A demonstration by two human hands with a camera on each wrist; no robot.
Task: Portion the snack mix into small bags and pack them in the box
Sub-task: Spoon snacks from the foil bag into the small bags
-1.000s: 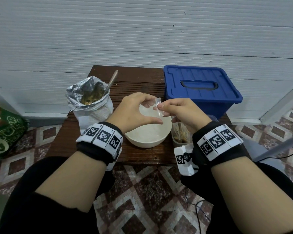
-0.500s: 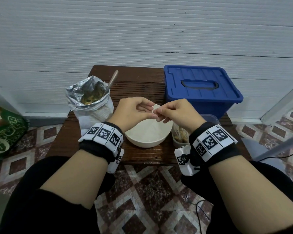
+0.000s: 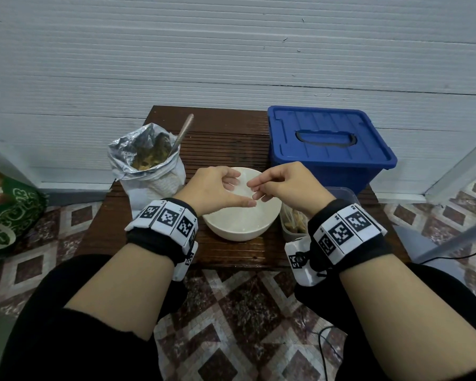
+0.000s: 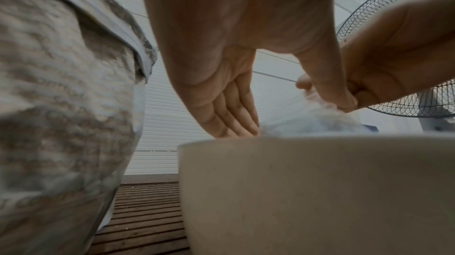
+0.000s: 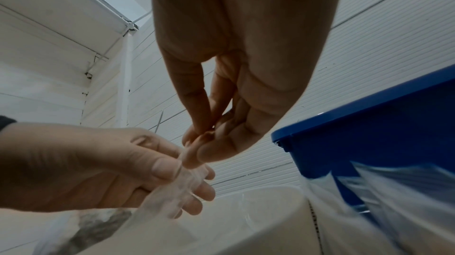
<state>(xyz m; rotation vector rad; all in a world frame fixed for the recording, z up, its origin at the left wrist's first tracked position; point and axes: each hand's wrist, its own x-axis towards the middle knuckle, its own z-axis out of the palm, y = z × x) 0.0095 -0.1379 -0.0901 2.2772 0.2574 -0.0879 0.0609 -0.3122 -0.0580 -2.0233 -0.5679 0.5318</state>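
Note:
Both hands hover over the white bowl (image 3: 239,224) on the small wooden table (image 3: 223,127). They hold one small clear bag (image 5: 172,191) between them. My left hand (image 3: 239,192) pinches it with thumb against fingers. In the right wrist view my right hand (image 5: 197,142) pinches the bag's top edge between thumb and forefinger. The bag looks empty and hangs toward the bowl. The open foil snack-mix bag (image 3: 149,163) stands left of the bowl with a spoon (image 3: 183,132) in it. The blue box (image 3: 327,144) sits at the back right, lid on.
A clear tub (image 3: 294,221) with filled bags stands right of the bowl, partly behind my right wrist. A green bag (image 3: 8,210) lies on the tiled floor at left. A fan (image 4: 406,25) stands beyond the table. White wall panels lie behind.
The hands have dropped a little toward the bowl. Their fingertips, which met half a second ago, are slightly apart with the bag stretched between them.

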